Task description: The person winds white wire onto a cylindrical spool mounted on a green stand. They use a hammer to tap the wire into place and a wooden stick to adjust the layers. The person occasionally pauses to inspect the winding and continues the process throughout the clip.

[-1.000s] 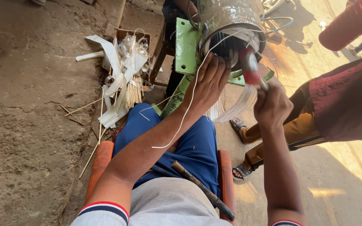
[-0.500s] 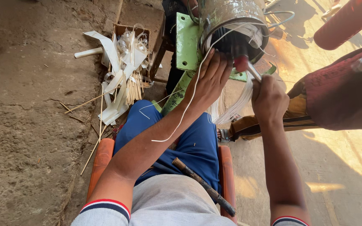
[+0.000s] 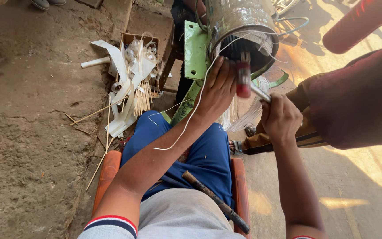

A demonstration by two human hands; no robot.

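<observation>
While the metal motor housing (image 3: 239,20) stands on its green bracket (image 3: 195,51) above the knees, the left hand (image 3: 217,90) presses open against its dark mouth, and the right hand (image 3: 279,117) grips a red-headed hammer (image 3: 244,79) just beside it.

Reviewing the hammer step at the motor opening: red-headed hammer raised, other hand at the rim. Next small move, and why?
Probably a short, light tap down onto the windings at the motor housing opening. The right hand holds the red-headed hammer raised just before the opening, while the left hand rests at the rim beside it, so a small stroke keeps its fingers safe.
</observation>
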